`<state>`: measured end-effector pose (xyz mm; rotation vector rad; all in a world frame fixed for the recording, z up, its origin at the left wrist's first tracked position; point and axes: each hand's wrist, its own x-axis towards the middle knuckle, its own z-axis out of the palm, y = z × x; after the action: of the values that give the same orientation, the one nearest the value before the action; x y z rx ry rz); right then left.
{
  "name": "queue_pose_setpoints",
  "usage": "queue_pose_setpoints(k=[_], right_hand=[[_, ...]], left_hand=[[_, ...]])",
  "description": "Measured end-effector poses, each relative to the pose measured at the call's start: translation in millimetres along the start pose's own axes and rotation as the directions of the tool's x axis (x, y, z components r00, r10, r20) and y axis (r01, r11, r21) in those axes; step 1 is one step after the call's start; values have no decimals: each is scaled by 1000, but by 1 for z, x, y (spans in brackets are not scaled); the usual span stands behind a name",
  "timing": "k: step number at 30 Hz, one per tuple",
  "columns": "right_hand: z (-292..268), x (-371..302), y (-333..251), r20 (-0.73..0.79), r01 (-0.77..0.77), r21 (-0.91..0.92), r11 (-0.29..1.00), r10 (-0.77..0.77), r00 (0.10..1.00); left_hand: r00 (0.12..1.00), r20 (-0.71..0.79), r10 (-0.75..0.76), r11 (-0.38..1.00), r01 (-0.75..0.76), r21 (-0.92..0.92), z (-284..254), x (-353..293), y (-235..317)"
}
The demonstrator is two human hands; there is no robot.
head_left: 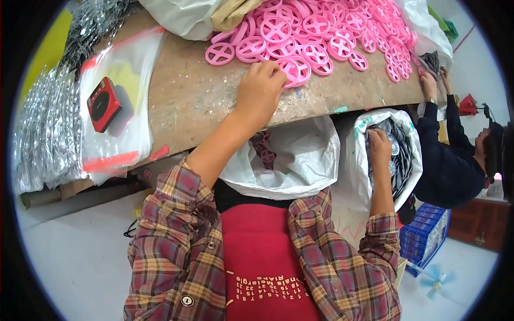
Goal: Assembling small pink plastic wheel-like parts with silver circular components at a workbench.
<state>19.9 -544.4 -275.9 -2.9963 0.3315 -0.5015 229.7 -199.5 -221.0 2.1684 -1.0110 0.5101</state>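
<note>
My left hand (261,92) is at the near edge of a heap of pink wheels (316,27) on the table. Its fingers are closed on a pink spoked wheel (292,70). My right hand (379,145) reaches into a white sack (360,166) of grey and black round parts (399,166). The fingers there are bent and closed, but what they hold is hidden. Between my arms, against my lap, an open white sack (310,160) has some pink and dark wheels (266,155) inside.
On the left of the worn table (187,96), a red and black device (103,105) rests on clear plastic bags (128,134), beside silver tinsel (45,128). A co-worker (450,160) handles dark parts at the right. Below stand a blue crate (426,232) and a fan (438,279).
</note>
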Motion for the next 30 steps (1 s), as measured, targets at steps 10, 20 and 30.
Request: queue_pose_setpoints(k=[10,20,30], right_hand=[[-40,-33,-8,67,-478,521,707,524,849],[-88,8,-171,46,-145,951,272,341,939],[-54,19,-233,-31,84,831,550,-105,994]], left_hand=[[990,139,-37,996,49,-79,-38,-33,4],[842,336,-422,697,539,-473,-51,-47,38],[738,589,-330,90,646,-758,-59,-81,67]])
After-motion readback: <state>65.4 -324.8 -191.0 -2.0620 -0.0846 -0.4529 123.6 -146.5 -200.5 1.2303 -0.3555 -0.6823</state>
